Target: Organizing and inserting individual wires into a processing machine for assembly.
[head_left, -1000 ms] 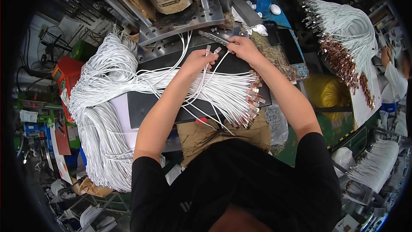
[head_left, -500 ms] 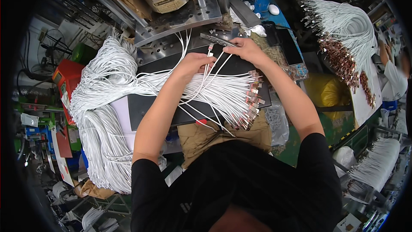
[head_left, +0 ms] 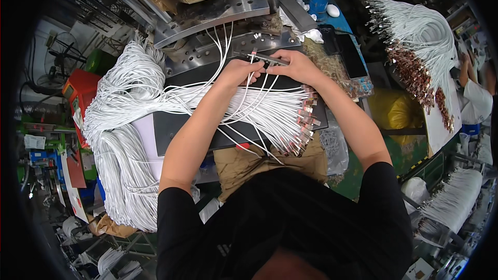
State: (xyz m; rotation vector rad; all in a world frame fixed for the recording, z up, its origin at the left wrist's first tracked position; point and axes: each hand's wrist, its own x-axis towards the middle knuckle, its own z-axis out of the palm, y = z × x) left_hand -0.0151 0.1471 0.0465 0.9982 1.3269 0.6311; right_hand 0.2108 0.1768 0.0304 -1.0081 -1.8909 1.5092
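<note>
My left hand (head_left: 237, 72) pinches white cables near their upper ends, where a small metal connector (head_left: 253, 53) sticks up. Close beside it, my right hand (head_left: 298, 67) grips a slim grey metal tool (head_left: 277, 60) whose thin end points left past the connector. The tool's exact kind is too small to make out. Both hands' fingertips nearly meet. Beneath them a thick fan of white cables (head_left: 254, 103) lies across a black board (head_left: 176, 130). Copper-coloured and silver connectors (head_left: 309, 114) end the fan on the right.
A steel press plate (head_left: 223, 16) stands ahead, with several cables running under it. Large cable coils (head_left: 122, 88) pile up at the left, beside a red box (head_left: 80, 101). Another cable bundle (head_left: 423, 36) rests far right. A phone-like black slab (head_left: 350, 54) lies beyond my right arm.
My right hand has brought the metal tool down and slightly left, closer to my left hand. The left hand has shifted slightly right, and the connector stands a little higher.
</note>
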